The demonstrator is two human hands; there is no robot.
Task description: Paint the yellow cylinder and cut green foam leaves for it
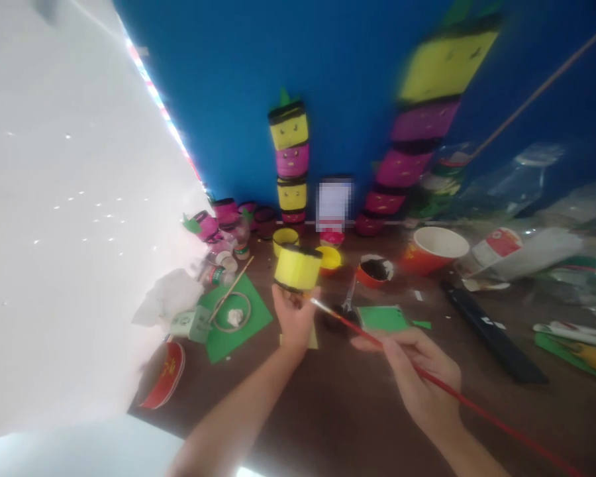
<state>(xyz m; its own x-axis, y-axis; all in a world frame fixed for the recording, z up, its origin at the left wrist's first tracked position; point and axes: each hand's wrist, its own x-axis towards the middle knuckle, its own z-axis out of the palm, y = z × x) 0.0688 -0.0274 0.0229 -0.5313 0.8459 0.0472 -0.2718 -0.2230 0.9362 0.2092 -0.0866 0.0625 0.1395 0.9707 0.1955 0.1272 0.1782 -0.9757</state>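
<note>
My left hand [296, 317] holds up a yellow painted cup [298, 268] with black bands at both rims, its fingers at the lower end. Between the thumb and fingers of my right hand [422, 371] is a long red paintbrush [370, 336]. The brush's bristle tip lies close to the cup's lower edge; whether they touch I cannot tell. Just behind the held cup stand a container of yellow paint [331, 258] and another yellow ring-shaped piece [285, 240]. A container of black paint [375, 270] is to their right, with scissors [348, 298] near it.
Stacked yellow and magenta cups [293, 162] stand against the blue wall [218, 86], with a taller stack [411, 156] rightward. Green paper [238, 324] with a stick [231, 291] lies left, near a red-rimmed bowl [171, 374]. Rightward are a paper tub [440, 248], a black bar [494, 334] and plastic bottles.
</note>
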